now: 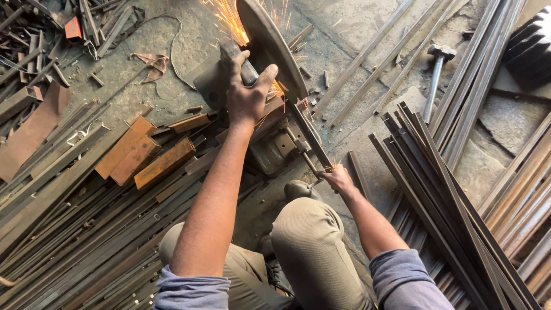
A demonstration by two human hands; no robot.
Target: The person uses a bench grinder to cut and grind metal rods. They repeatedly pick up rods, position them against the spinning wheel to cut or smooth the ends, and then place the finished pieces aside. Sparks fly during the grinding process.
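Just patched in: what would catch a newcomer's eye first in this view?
The orange sparks spraying at top centre, where the cut-off saw bites into metal. The left hand presses down on the saw's handle, while the right hand steadies a thin steel bar at the vise. Long steel bars lie piled on the right, rusty offcuts on the left.

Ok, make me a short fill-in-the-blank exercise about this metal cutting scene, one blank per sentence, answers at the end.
1. The left hand grips the handle of the chop saw, and bright ______ fly from its blade.
2. The right hand holds a thin metal ______ that runs into the saw's vise.
3. A hammer lies on the ______ floor, to the person's right.
4. Rust-coloured box sections lie to the person's ______.

Missing words: sparks; bar; concrete; left
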